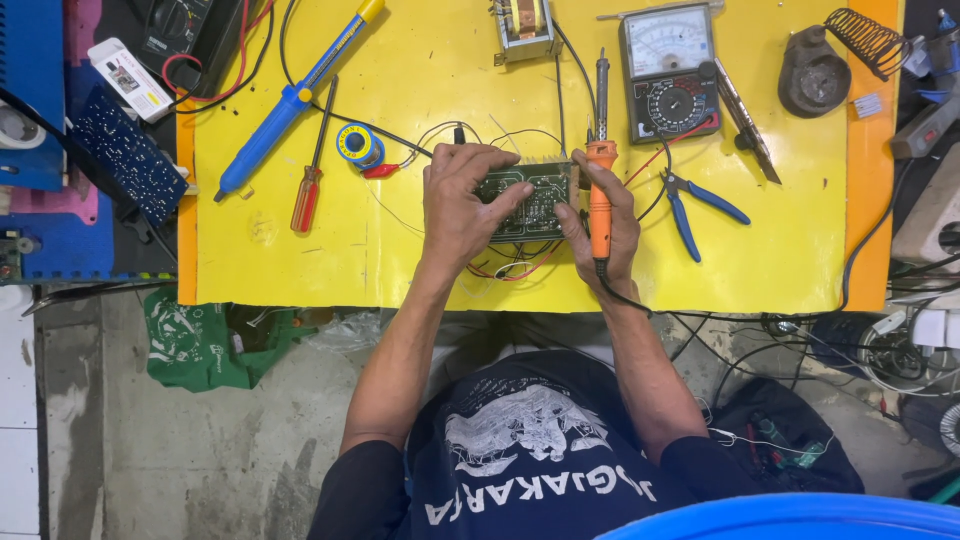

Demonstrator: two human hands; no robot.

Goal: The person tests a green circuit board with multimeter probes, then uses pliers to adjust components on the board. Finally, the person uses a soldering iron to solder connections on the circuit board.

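I am gripping the board point(530, 200) by its edges mid-worktop, left hand point(462, 205) curled over it, right hand point(600, 225) closed around the iron point(599, 195); it seems light, stiff, fragile.

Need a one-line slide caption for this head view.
Both hands grip a green circuit board over the yellow mat; right hand also holds an orange soldering iron.

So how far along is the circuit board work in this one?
Set-up looks done: solder spool, multimeter and blue pliers lie out on the yellow mat. In hand: the left hand and right hand hold the green circuit board, the right also gripping the orange soldering iron, tip pointing away from the board. Loose wires trail from the board; no joint can be judged finished.
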